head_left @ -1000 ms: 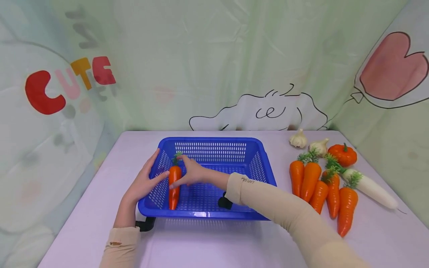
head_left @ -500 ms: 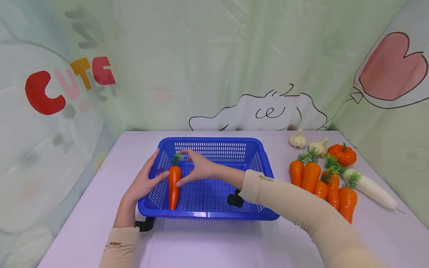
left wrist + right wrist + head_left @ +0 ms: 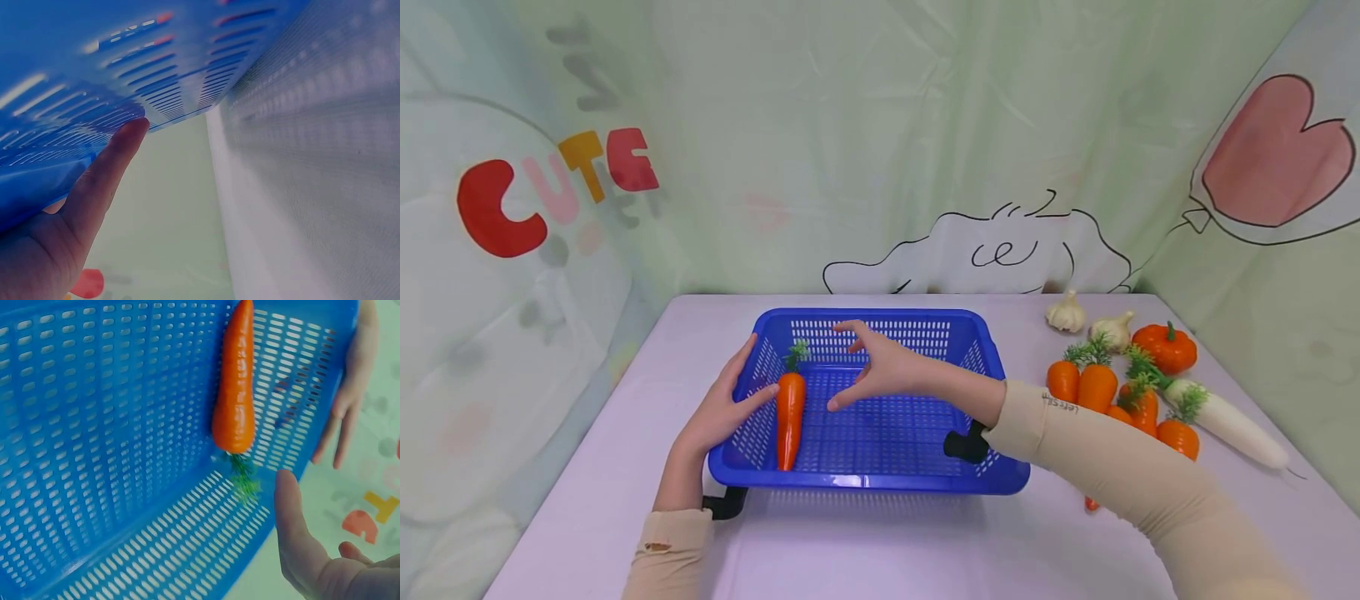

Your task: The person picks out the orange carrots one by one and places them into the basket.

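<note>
A blue plastic basket with slotted walls stands on the table. One orange carrot with a green leafy top lies along its left wall; the right wrist view shows the carrot whole. My left hand holds the basket's left rim, thumb over the edge and fingers along the outside of the wall. In the left wrist view a straight finger lies against the slotted wall. Above the basket's middle hovers my right hand, right of the carrot, fingers spread and nothing between them.
Several carrots lie on the right of the table, partly hidden by my right sleeve. Around them are a white radish, a small orange pumpkin and two garlic bulbs. Printed curtains surround the table.
My right hand has drawn back from the carrot, moving right with its fingers spread. The carrot stays at the left wall. My left hand keeps its place on the rim.
</note>
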Demonstrator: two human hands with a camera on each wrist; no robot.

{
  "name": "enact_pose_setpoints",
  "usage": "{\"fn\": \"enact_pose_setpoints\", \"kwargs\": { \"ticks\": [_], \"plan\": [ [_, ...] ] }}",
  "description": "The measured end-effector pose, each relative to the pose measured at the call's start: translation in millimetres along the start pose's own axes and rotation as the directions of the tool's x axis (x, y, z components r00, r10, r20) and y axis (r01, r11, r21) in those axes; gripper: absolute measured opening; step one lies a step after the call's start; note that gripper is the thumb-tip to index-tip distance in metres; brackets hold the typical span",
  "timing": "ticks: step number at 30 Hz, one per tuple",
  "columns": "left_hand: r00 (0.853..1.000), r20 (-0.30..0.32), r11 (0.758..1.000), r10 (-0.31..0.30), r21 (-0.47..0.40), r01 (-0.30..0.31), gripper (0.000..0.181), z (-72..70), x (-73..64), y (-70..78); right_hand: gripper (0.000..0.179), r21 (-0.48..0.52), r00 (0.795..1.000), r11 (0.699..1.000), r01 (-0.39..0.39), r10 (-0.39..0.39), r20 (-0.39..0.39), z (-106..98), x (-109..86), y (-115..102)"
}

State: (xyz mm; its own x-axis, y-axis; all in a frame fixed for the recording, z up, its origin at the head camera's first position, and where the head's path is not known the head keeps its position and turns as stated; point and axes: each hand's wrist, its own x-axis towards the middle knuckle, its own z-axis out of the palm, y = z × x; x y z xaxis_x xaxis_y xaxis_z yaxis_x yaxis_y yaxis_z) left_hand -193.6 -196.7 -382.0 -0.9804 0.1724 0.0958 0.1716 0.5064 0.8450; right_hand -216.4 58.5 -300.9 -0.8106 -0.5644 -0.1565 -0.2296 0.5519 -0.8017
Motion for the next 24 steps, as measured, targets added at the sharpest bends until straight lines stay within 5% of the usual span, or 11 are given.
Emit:
{"fn": "enact_pose_setpoints", "kwargs": {
  "ticks": [15, 24],
  "plan": [
    [1.0, 0.0, 1.0, -0.019, 0.004, 0.019, 0.082, -1.0, -0.2, -0.4, 0.096, -0.03, 0.999, 0.999, 0.019, -0.02, -0.049, -38.2, -45.4, 5.5],
    [1.0, 0.014, 1.0, -0.014, 0.005, 0.014, 0.08, -3.2, -12.6, 34.0, 0.097, -0.016, 0.994, 0.999, 0.038, -0.04, -0.106, -59.9, -70.0, 15.4]
  ]
}}
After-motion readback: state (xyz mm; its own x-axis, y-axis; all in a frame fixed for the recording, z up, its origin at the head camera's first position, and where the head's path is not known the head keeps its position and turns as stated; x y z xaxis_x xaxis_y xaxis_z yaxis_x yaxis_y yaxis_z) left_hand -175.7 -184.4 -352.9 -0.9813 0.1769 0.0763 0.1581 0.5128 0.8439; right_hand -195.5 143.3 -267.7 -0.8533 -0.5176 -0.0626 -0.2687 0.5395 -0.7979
